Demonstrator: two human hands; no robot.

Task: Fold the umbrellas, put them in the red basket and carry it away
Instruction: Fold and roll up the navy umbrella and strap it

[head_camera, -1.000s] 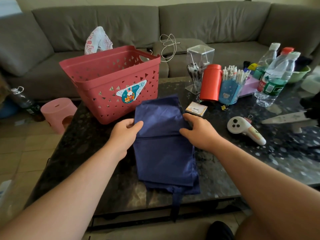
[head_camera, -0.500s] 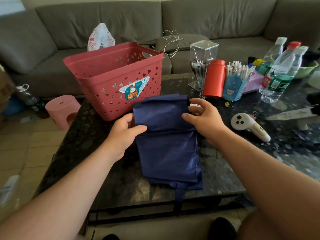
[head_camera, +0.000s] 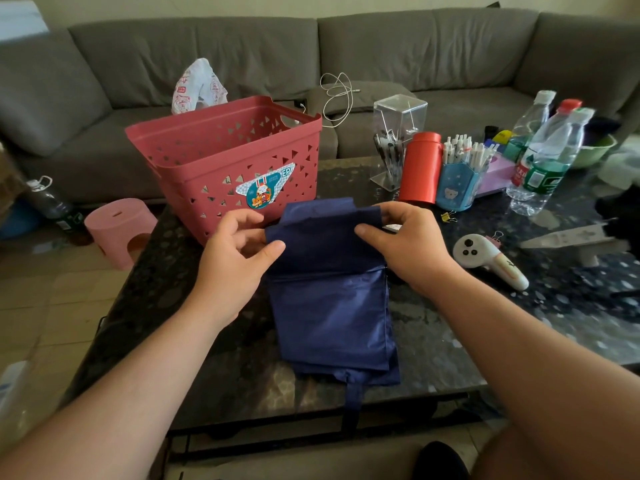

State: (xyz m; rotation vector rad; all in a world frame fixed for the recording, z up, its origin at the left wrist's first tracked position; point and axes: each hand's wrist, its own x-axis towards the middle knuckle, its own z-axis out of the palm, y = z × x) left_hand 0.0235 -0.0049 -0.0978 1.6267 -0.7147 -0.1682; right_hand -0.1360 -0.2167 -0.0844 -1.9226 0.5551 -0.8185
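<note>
Obs: I see the navy umbrella (head_camera: pixel 332 299) lying flattened on the dark speckled table (head_camera: pixel 485 323), near edge of the fabric close to the table's front edge, a strap hanging over it. Far end of the fabric is lifted off the surface and partly folded back toward me.

Left hand (head_camera: pixel 235 261): thumb and curled fingers pinching the left corner of the raised fabric. Right hand (head_camera: pixel 405 244): fingers curled over the right corner, thumb lying on top of the cloth, gripping it.

Red basket (head_camera: pixel 221 161) stands upright on the table just behind the umbrella's far end, slightly left; I cannot tell whether they touch. I see nothing inside it from this angle.

To the right: red cylinder (head_camera: pixel 420 168), blue pen holder (head_camera: pixel 457 187), clear bottles (head_camera: pixel 543 157), white controller (head_camera: pixel 488 258). Grey sofa (head_camera: pixel 415 64) behind; pink stool (head_camera: pixel 117 230) on the floor at left
</note>
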